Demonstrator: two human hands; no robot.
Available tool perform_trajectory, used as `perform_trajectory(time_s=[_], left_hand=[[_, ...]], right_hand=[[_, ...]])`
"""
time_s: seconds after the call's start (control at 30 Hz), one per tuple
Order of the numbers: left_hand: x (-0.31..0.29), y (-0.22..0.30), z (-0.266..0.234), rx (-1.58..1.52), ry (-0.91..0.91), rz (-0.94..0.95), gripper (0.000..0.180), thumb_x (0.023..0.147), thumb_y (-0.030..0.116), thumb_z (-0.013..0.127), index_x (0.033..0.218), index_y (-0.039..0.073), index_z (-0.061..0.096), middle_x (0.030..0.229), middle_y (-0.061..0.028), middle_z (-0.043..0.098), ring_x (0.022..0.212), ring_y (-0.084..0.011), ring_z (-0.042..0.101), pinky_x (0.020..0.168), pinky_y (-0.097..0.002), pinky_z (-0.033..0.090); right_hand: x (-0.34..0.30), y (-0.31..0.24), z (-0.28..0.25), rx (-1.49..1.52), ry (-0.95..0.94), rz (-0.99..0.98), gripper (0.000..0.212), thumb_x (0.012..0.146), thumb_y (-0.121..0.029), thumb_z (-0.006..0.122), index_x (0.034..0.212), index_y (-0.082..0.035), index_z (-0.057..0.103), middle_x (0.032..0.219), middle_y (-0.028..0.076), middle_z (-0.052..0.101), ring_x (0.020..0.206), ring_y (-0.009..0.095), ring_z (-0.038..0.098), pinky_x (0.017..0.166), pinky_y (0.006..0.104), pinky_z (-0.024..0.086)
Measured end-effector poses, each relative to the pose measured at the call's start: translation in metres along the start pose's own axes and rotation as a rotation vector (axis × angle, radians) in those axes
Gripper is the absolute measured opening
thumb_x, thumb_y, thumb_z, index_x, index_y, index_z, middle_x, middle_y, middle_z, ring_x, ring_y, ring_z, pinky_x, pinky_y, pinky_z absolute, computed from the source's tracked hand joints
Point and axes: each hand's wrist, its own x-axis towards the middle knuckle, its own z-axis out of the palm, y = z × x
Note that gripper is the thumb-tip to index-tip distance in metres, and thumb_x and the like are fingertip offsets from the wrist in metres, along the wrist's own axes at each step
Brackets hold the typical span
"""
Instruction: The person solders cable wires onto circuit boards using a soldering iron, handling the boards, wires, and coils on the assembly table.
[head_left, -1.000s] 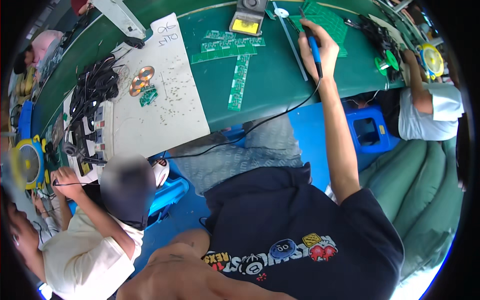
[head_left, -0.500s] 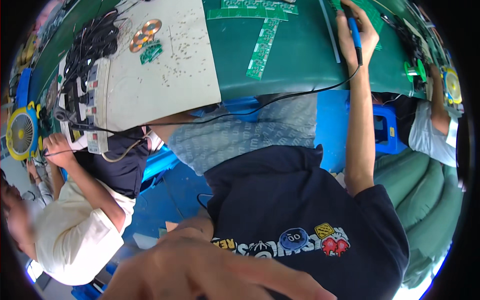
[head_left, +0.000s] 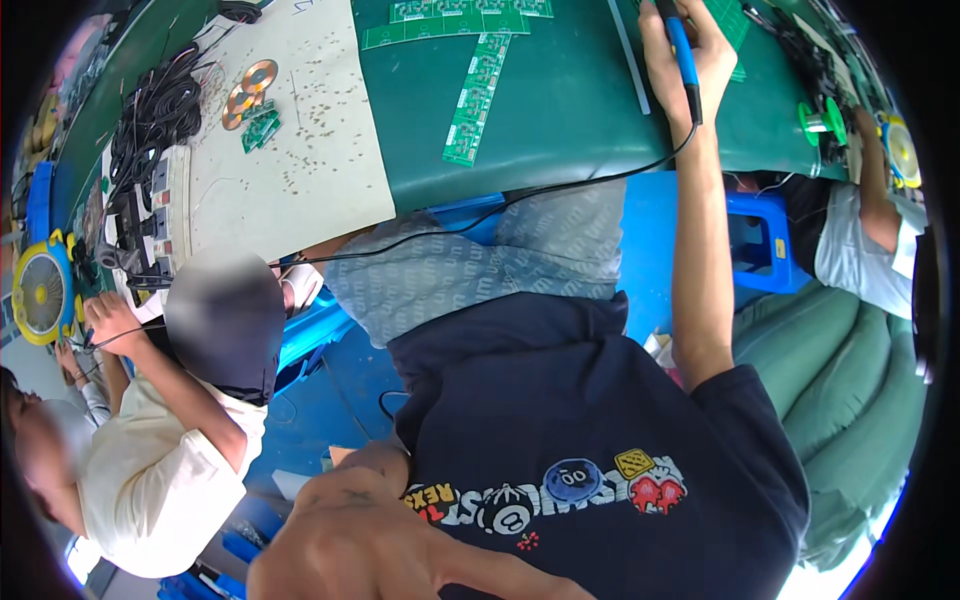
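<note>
My right hand [head_left: 706, 62] is at the top right over the green work mat, its fingers wrapped round a soldering iron [head_left: 682, 52] with a blue handle. The iron's tip is cut off by the picture's edge. From the handle a black cord runs down and left across my lap. My left hand [head_left: 350, 545] is raised close to the camera in front of my dark shirt. One finger reaches out to the right; the other fingertips are out of the picture, and nothing shows in this hand. Nearest the right hand lies a stack of green circuit boards [head_left: 738, 30].
Green circuit board strips [head_left: 476, 100] lie on the green mat [head_left: 560, 120]. A white sheet [head_left: 335, 180] holds copper coils [head_left: 250, 92], small boards and scattered bits. Left are a power strip [head_left: 172, 205] and black cables [head_left: 160, 125]; right, a solder spool [head_left: 822, 122]. Co-workers sit on both sides.
The view has shifted, so the table things appear farther left and higher. My left hand has drawn down and left, showing more of my shirt. The right hand keeps the soldering iron.
</note>
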Motion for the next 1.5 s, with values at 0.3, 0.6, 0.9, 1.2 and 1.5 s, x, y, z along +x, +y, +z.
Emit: perform_trajectory(time_s=[0.3,0.6,0.9,1.2,1.5], left_hand=[[0.011,-0.012,-0.010,-0.295,0.102,0.063,0.005,0.095,-0.001,0.065,0.097,0.001,0.069,0.093,-0.0186,0.072,0.084,-0.0349,0.068,0.074,-0.0475,0.059],[0.033,-0.035,-0.032,-0.604,0.164,0.117,0.005,0.095,-0.001,0.065,0.097,0.001,0.069,0.093,-0.0190,0.072,0.084,-0.0353,0.068,0.074,-0.0484,0.059],[0.035,-0.056,-0.052,-0.559,0.428,0.056,0.007,0.090,-0.005,0.072,0.096,-0.002,0.073,0.089,-0.0186,0.074,0.077,-0.0316,0.068,0.069,-0.0397,0.062],[0.063,-0.060,-0.065,-0.022,0.403,-0.094,0.014,0.077,-0.017,0.076,0.083,-0.005,0.071,0.079,-0.0139,0.071,0.060,-0.0223,0.063,0.056,-0.0252,0.051],[0.046,-0.049,-0.026,0.624,0.158,0.042,0.011,0.085,0.000,0.080,0.089,0.004,0.072,0.083,-0.0113,0.075,0.065,-0.0244,0.067,0.063,-0.0325,0.059]], right_hand=[[-0.001,-0.013,0.000,0.078,-0.033,0.087,0.030,0.086,-0.002,0.064,0.114,0.002,0.073,0.096,0.010,0.075,0.079,0.018,0.065,0.077,0.0291,0.053],[-0.001,-0.014,-0.004,0.080,-0.079,0.098,0.032,0.087,-0.003,0.065,0.117,0.001,0.073,0.102,0.011,0.076,0.086,0.019,0.067,0.082,0.0291,0.053],[0.000,-0.029,-0.005,0.095,-0.013,-0.020,0.030,0.090,0.000,0.074,0.119,-0.005,0.077,0.106,0.010,0.079,0.087,0.017,0.072,0.083,0.0280,0.058],[0.004,-0.024,-0.009,-0.133,-0.106,-0.051,0.031,0.090,0.001,0.074,0.121,-0.004,0.076,0.110,0.008,0.080,0.085,0.014,0.072,0.081,0.0257,0.057],[-0.002,-0.032,-0.008,0.005,-0.096,0.106,0.035,0.089,-0.002,0.075,0.123,-0.008,0.077,0.098,0.004,0.078,0.077,0.010,0.065,0.074,0.0234,0.053]])
